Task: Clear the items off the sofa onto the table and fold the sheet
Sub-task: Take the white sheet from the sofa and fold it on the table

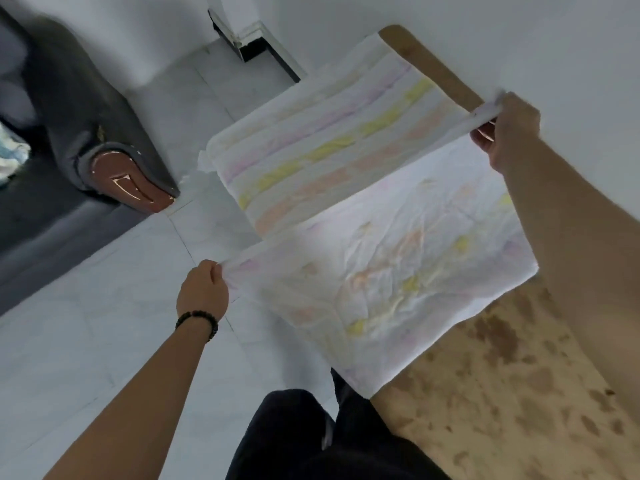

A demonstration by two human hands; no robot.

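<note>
1. Pale floor tiles (104, 323) fill the room around a brown mottled table (502, 410) on my right.
2. At the centre I hold the sheet (363, 237), stretched in the air between both hands, its far part draped over the table's end and the near part hanging above the tabletop.
3. My left hand (202, 292) is closed on one bunched corner; my right hand (509, 129) is pinched shut on the opposite corner, raised higher. I judge the edge is kept taut so the cloth can be doubled over evenly.
4. Thin white fabric, crumpled, with faded bands of pink, yellow and orange; light shows through the near half. It already looks folded at least once.
5. A dark beaded bracelet (197, 320) circles my left wrist.
6. Further left stands the grey sofa (69, 116) with a glossy brown armrest cap (128, 181); something pale lies on its seat, too blurred to name.
7. Dark trousers (304, 438) show below.
</note>
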